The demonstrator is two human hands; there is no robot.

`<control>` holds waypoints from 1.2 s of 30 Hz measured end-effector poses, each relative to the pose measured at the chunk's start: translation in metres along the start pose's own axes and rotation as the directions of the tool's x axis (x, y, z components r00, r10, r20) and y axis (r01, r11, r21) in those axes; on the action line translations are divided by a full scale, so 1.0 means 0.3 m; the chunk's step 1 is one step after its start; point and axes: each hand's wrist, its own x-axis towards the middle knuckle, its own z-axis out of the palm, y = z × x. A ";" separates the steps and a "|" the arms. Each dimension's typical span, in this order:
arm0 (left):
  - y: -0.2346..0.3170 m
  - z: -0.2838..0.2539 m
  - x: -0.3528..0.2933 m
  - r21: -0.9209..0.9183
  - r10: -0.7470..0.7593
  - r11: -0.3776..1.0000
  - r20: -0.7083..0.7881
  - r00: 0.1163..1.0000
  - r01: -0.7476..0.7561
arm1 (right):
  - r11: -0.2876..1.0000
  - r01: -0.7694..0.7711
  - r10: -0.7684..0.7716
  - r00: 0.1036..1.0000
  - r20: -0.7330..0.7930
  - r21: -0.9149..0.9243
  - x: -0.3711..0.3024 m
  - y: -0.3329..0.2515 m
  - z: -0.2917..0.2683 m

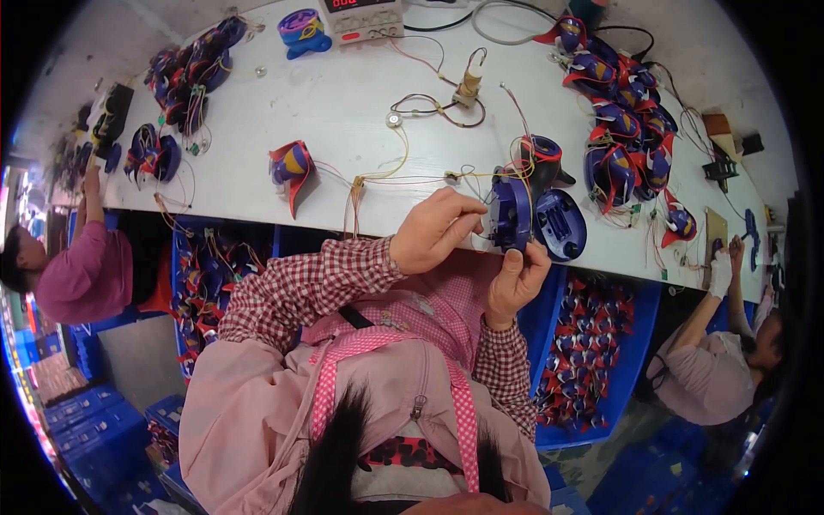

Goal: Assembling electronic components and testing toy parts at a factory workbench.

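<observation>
My right hand (518, 281) grips the lower edge of a dark blue plastic housing (512, 213) between thumb and fingers. The housing stands tilted at the table's near edge, its open side toward my left hand. My left hand (439, 230) is closed in a pinch just left of the housing; what the fingertips hold, if anything, is too small to make out. Beside the housing lies a blue oval shell half (560, 225) with its inside showing. Behind them is a red and blue toy part (542, 154), with thin wires running up from it.
Left of my hands lies a red and blue toy part (293, 170) wired to a small connector (358, 184). Piles of similar parts (622, 120) flank the white table (343, 103). A power supply (365, 19) stands at the back. Blue bins (631, 378) sit below; co-workers work at both sides.
</observation>
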 end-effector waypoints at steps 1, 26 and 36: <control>0.001 0.006 -0.002 0.003 -0.003 1.000 -0.009 1.000 0.003 | 1.000 0.009 -0.009 1.000 -0.010 0.018 -0.001 0.002 0.001; 0.011 0.057 0.057 -0.135 -0.431 0.885 0.122 0.894 0.445 | 0.819 0.103 0.083 0.952 0.295 -0.564 0.173 -0.053 -0.085; -0.007 0.049 0.172 -0.450 -0.729 0.582 0.081 0.680 0.677 | 0.872 0.298 -0.124 0.902 0.413 -0.389 0.160 -0.035 -0.163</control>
